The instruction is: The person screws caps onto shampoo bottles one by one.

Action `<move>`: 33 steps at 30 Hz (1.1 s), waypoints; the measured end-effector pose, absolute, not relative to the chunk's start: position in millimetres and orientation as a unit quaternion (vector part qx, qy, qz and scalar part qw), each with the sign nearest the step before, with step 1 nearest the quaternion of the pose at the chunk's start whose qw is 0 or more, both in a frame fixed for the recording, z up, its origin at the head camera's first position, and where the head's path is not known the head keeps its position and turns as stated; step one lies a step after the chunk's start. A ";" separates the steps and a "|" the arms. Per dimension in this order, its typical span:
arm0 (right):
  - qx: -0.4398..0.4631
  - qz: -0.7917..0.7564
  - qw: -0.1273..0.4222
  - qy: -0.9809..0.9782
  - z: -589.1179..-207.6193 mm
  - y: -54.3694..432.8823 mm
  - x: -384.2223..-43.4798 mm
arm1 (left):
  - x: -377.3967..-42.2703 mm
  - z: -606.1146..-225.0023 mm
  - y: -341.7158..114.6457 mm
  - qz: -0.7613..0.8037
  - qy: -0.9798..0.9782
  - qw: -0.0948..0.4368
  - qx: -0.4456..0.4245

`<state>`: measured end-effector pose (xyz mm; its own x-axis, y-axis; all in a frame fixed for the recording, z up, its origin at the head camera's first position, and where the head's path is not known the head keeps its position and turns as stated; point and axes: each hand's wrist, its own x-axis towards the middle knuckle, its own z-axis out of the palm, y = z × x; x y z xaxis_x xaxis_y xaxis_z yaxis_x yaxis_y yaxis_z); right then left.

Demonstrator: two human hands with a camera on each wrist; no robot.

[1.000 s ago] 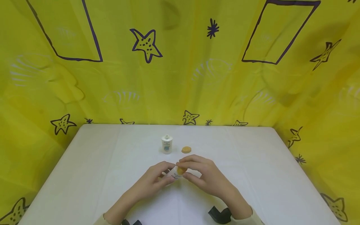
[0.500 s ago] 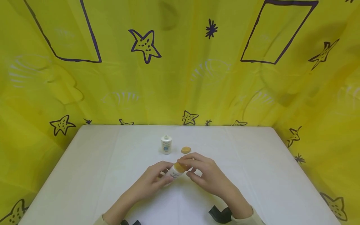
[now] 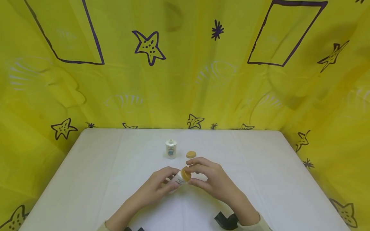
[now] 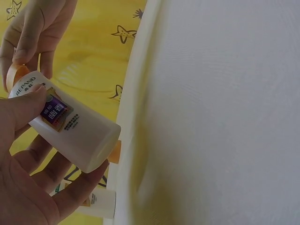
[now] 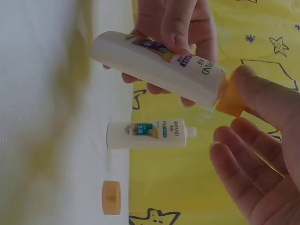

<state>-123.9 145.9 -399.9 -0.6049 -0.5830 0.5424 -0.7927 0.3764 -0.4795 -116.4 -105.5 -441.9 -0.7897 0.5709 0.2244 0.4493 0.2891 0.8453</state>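
Left hand (image 3: 157, 185) wrapped round a tilted white bottle (image 4: 82, 136) – right hand (image 3: 212, 178) at its orange cap (image 5: 230, 97).

From the left, the left hand grips the bottle with its thumb across the purple label and its fingers behind; next, farther back on the white-covered table (image 3: 86, 173), a second white bottle (image 3: 171, 150) with a teal label stands upright, its narrow neck bare. Between the two hands hangs the held bottle, slanting above the tabletop, its cap end raised toward the right hand. A loose orange cap (image 3: 191, 154) lies on the table just right of the standing bottle. Rightmost, the right hand pinches the fitted cap, thumb pressed to its side – whether it sits fully down, I cannot tell.
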 end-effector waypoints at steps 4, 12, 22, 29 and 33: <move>0.420 0.367 0.154 -0.816 -399.4 144.8 -123.0 | -114.9 -439.4 -104.0 0.503 0.800 0.069 0.321; 0.423 0.390 0.144 -0.805 -397.2 142.9 -120.2 | -113.1 -437.4 -104.0 0.502 0.798 0.068 0.327; 0.421 0.403 0.135 -0.801 -398.6 143.9 -121.2 | -116.8 -439.5 -105.5 0.495 0.807 0.062 0.315; 0.424 0.401 0.138 -0.801 -398.8 144.6 -121.0 | -118.2 -441.7 -107.0 0.496 0.805 0.045 0.322; 0.416 0.399 0.137 -0.806 -396.8 143.7 -119.6 | -118.3 -441.7 -107.6 0.498 0.803 0.039 0.326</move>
<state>-119.6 143.7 -396.8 -0.6160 -0.5617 0.5523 -0.7799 0.3357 -0.5283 -118.3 -107.6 -441.7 -0.7848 0.5615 0.2623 0.4843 0.2915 0.8249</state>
